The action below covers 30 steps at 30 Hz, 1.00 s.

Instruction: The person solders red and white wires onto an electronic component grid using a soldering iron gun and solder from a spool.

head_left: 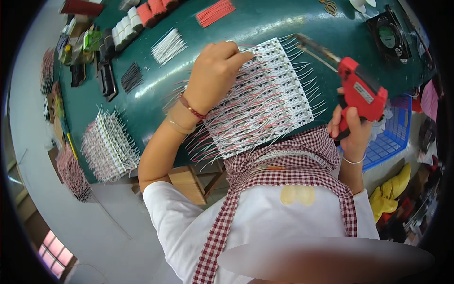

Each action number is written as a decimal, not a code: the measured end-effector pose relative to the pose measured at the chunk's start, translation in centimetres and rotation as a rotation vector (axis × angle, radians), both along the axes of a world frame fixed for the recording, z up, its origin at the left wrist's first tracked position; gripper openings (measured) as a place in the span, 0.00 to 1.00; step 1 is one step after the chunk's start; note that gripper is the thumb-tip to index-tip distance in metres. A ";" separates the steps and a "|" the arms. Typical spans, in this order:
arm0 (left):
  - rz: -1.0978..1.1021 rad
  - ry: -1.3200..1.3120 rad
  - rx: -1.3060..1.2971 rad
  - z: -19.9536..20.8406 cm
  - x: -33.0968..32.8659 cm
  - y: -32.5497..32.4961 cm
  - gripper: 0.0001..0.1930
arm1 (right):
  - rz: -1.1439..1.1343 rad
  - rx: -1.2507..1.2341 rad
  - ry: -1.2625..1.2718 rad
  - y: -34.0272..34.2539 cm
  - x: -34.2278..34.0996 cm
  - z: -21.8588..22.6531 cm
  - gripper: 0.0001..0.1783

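Observation:
A panel of small white circuit boards [299, 102] lies on the green table in front of me, with rows of red and white wires standing off it. My left hand [220, 71] is over the panel's far left part, thumb and fingers pinched together near the boards; what sits between the fingertips is too small to make out. My right hand [352, 128] grips a red soldering gun [363, 92] by its handle, to the right of the panel. The gun's metal tip points to the far left and reaches close to the panel's far right corner.
A wired stack of boards [111, 146] sits at the left. Further back are white wires [169, 46], red wires [215, 13] and dark wires [131, 77]. A black fan [388, 35] stands at the far right; a blue basket [390, 135] is below the table's right edge.

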<state>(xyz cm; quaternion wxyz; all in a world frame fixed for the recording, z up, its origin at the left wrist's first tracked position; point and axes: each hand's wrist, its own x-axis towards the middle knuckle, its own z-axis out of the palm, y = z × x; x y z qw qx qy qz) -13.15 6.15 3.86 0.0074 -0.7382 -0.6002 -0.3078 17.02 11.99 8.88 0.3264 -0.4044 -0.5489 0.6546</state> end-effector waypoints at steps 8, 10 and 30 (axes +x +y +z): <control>-0.069 0.024 -0.060 -1.4 -0.1 2.0 0.17 | 0.066 -0.142 -0.096 -0.6 -1.4 -0.9 0.10; -0.092 0.003 -0.042 -1.8 -0.2 2.3 0.17 | 0.077 -0.135 -0.125 -0.6 -1.4 -1.0 0.08; -0.121 0.050 -0.124 -0.5 0.1 2.5 0.13 | 0.126 0.037 -0.393 -1.4 0.1 -1.9 0.16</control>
